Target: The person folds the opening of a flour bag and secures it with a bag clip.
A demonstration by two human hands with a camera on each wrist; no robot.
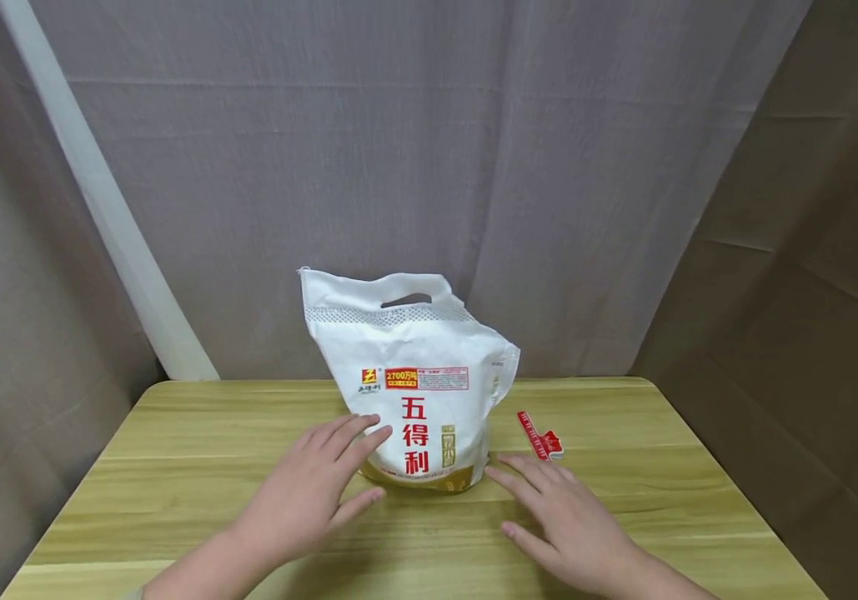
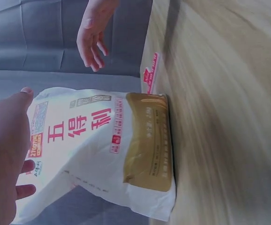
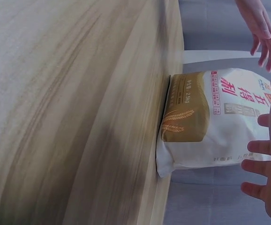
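**Two open hands flank a flour bag**

The left hand point(image 1: 308, 492) hovers at the left of the white bag point(image 1: 413, 392), fingers point(image 1: 357, 437) straight and slightly spread, tips near or on its front; contact is unclear. The bag stands upright at the middle of the desk point(image 1: 173, 467). Right of it, the right hand point(image 1: 564, 521) holds nothing, fingers spread. A red clip point(image 1: 539, 436) lies just beyond.

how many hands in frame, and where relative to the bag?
2. Left hand is in front of the bag, on its left side, fingers near its lower face. Right hand is on the table, front-right of the bag, apart from it.
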